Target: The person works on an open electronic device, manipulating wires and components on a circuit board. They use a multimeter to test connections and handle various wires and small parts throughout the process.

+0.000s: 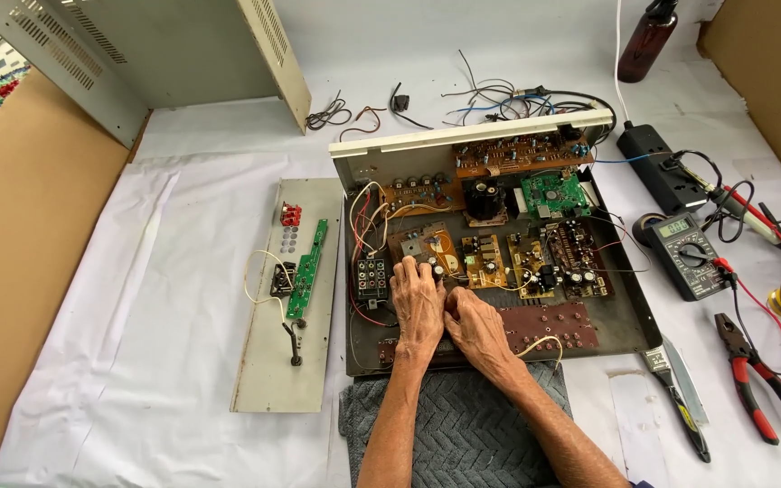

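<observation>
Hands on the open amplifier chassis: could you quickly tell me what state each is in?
Left hand: fingers spread flat on a small brown circuit board, holding nothing visible.
Right hand: fingers curled; grip cannot be told.

Bare forearms, no sleeves, ringless fingers [413, 276]

Bright, even light; sharp, soft shadows.

Multimeter [687, 256], pliers [757, 377], brown bottle [647, 41]
</observation>
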